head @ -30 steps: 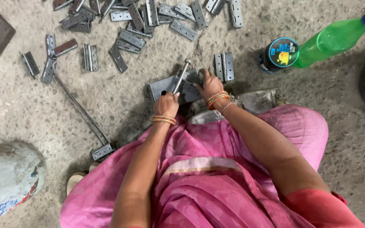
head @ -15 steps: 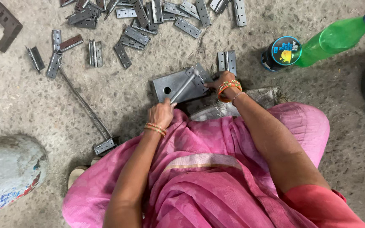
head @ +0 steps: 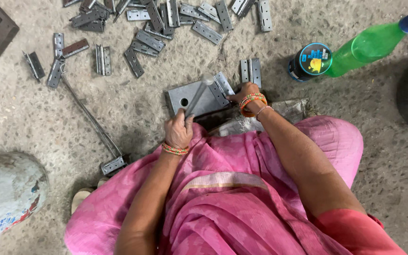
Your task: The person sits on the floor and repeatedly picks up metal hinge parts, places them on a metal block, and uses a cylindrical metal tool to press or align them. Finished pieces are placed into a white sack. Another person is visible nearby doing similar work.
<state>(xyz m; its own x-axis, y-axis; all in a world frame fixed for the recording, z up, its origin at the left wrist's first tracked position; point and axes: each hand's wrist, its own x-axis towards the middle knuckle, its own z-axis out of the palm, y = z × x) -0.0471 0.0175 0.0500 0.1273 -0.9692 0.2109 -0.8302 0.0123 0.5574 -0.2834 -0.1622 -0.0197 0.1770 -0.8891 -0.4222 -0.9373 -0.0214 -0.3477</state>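
I sit on a concrete floor in a pink garment. My left hand (head: 178,130) grips the handle of a small hammer (head: 197,94), whose head hangs over the right end of a grey metal block (head: 183,97) with a round hole. On that block lies a grey hinge (head: 221,89). My right hand (head: 242,92), with orange bangles at the wrist, pins the hinge down by its right edge.
Several loose hinges (head: 147,42) lie scattered along the top. A folded hinge (head: 250,71) lies just beyond my right hand. A long rod (head: 87,114) runs on the left, and a green bottle (head: 371,43) and a round tin (head: 310,61) lie on the right. A painted rounded object (head: 5,193) sits lower left.
My left hand pulled back toward me from the block, then swung the hammer so that its head is over the hinge. My right hand stayed on the hinge.
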